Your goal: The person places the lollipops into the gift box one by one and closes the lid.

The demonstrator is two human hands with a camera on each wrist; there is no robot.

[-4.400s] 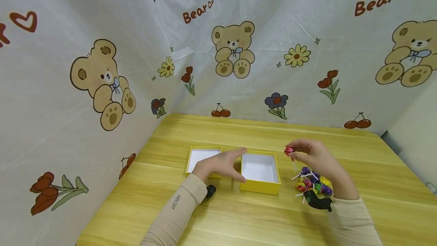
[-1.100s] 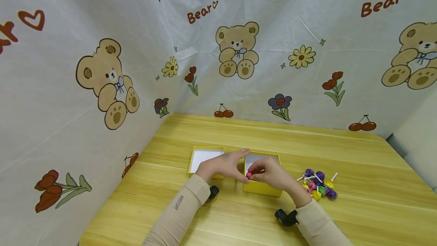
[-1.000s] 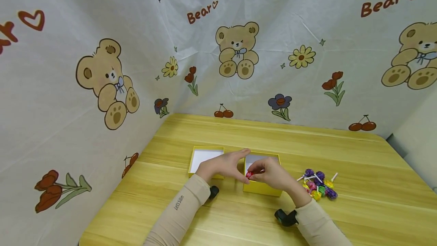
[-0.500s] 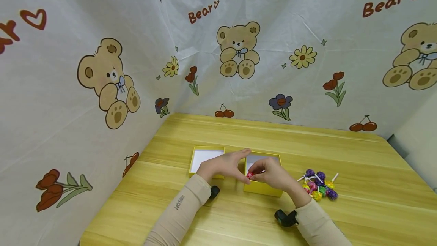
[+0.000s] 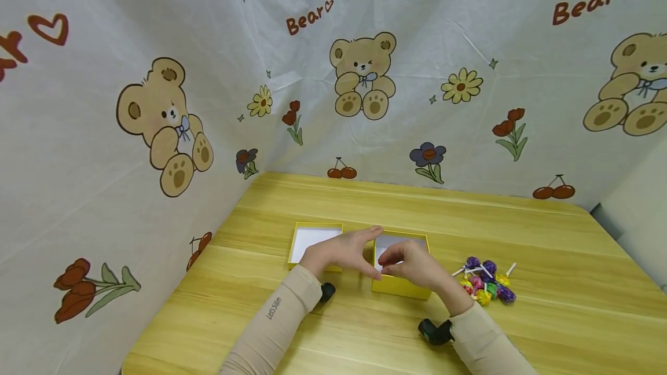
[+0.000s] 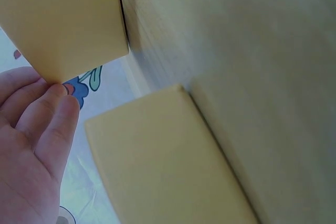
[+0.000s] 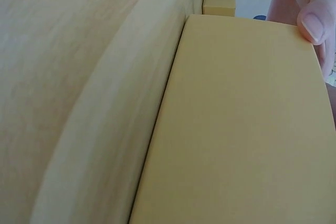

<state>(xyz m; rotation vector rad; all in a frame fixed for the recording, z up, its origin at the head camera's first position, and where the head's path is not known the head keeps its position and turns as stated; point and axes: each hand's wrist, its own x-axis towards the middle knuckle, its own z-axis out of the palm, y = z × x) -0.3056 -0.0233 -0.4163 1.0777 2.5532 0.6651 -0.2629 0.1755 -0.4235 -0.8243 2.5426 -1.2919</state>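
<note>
In the head view, my left hand (image 5: pixel 344 250) spans the left side of an open yellow box (image 5: pixel 400 287) with a white inside. Its thumb is at the near left corner, its fingers toward the far corner. The left wrist view shows its fingertips (image 6: pixel 65 98) against the edge of the yellow box (image 6: pixel 63 19). My right hand (image 5: pixel 417 265) reaches over the near rim into the box, thumb and forefinger slightly apart; no lollipop shows between them. The box floor is mostly hidden behind this hand. The thumb (image 7: pixel 314 24) of the left hand touches the box corner in the right wrist view.
A shallow yellow lid (image 5: pixel 318 233), white inside, lies left of the box, partly behind the left hand. Several wrapped lollipops (image 5: pixel 488 282) lie piled to the right. All stand on a wooden table (image 5: pixel 552 288), with a bear-print cloth (image 5: pixel 359 132) behind.
The right hand carried a red lollipop from beside the pile to inside the box. Half a second ago it showed at the fingertips; now it is out of sight. The left hand stays at the box.
</note>
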